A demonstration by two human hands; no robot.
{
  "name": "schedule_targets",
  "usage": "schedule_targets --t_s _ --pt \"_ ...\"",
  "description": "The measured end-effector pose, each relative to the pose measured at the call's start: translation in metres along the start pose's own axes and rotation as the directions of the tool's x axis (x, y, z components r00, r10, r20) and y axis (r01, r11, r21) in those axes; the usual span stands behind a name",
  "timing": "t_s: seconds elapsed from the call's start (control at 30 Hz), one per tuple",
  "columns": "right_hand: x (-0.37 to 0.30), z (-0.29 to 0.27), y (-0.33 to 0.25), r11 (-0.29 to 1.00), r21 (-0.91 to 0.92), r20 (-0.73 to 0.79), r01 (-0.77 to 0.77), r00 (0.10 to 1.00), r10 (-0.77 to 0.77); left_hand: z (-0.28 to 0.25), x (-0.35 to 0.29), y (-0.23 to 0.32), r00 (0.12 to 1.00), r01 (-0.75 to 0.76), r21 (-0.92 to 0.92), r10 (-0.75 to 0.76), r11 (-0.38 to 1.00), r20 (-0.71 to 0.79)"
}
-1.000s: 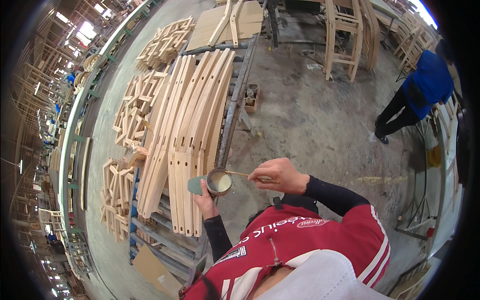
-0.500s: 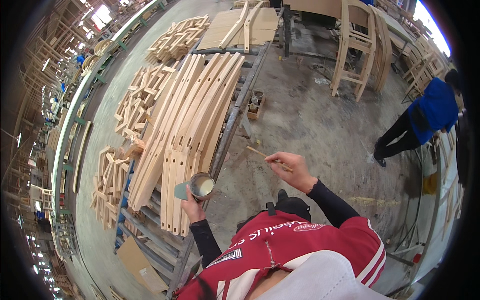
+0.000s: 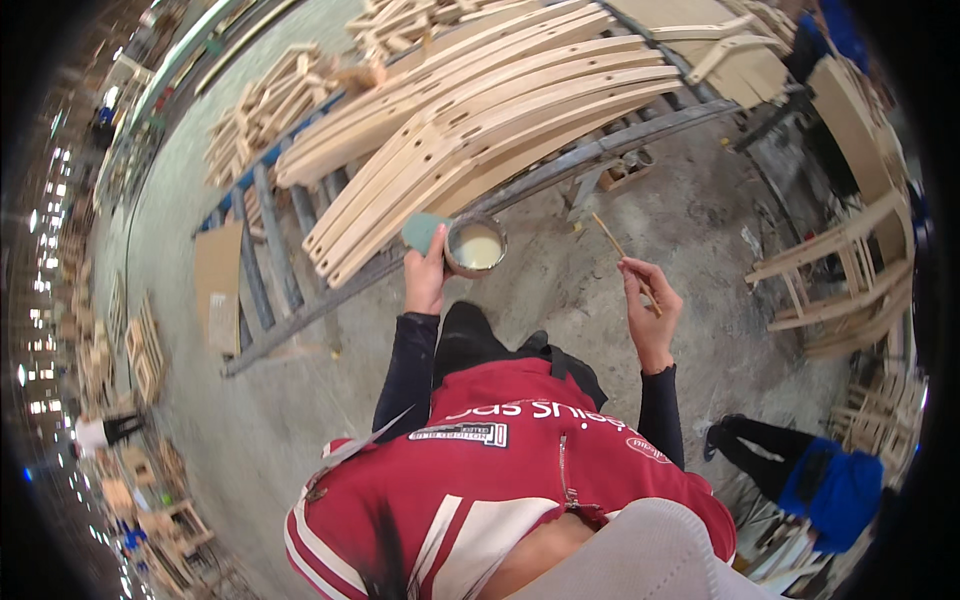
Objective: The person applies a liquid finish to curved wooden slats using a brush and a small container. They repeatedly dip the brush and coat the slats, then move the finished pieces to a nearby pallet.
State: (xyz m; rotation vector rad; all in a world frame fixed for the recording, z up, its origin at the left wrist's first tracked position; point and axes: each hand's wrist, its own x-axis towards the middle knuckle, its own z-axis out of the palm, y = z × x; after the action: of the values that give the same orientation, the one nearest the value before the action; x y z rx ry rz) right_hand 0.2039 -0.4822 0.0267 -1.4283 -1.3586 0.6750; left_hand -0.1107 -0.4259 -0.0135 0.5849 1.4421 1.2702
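In my left hand (image 3: 424, 285) is a round pot (image 3: 494, 224) of cream-coloured liquid (image 3: 481, 247), its mouth facing up. The same hand pins a flat green piece (image 3: 424, 230) against the pot's side under the thumb. Off to the right, over the floor, my right hand (image 3: 656, 308) grips a thin wooden stick (image 3: 608, 236), pointing up and to the left; I cannot tell whether its tip has bristles. Just beyond the pot lie curved wooden slats (image 3: 440, 135) with dark holes, stacked side by side, touched by neither hand.
The slats rest on a roller conveyor (image 3: 284, 250) with a metal rail. Cardboard (image 3: 220, 285) lies at its left end. Behind are piles of short wooden pieces (image 3: 275, 105). A box of containers (image 3: 625, 172) sits beyond the rail. Chair frames (image 3: 835, 265) and a person in blue (image 3: 835, 490) are at right.
My view and body have turned to the left, so the slats lie more crosswise. The pot has come away from the slat ends to this side of the rail. Both hands keep their holds.
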Motion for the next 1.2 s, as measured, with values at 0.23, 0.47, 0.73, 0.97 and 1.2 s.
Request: schedule_targets --t_s 0.23,0.47,0.73,0.97,1.2 --pt "0.040 0.024 0.003 0.981 0.159 0.052 -0.107 0.994 0.100 -0.010 0.020 0.016 0.989 -0.021 -0.099 0.006 0.995 -0.146" --pt "0.116 0.039 0.007 0.819 0.408 0.135 -0.403 0.914 0.382 -0.034 0.123 0.033 0.994 -0.044 -0.305 0.009 0.951 -0.113" --pt "0.260 0.081 0.027 0.484 0.648 0.311 -0.588 0.784 0.537 -0.052 0.267 0.115 0.950 -0.205 -0.333 0.105 0.920 -0.294" --pt "0.399 0.211 0.049 0.008 0.698 0.656 -0.716 0.644 0.392 -0.086 0.411 0.178 0.881 -0.366 -0.117 0.303 0.923 -0.364" --pt "0.510 0.396 0.072 0.066 0.507 0.791 -0.859 0.495 0.361 -0.113 0.555 0.198 0.625 -0.423 0.537 0.664 0.730 -0.410"
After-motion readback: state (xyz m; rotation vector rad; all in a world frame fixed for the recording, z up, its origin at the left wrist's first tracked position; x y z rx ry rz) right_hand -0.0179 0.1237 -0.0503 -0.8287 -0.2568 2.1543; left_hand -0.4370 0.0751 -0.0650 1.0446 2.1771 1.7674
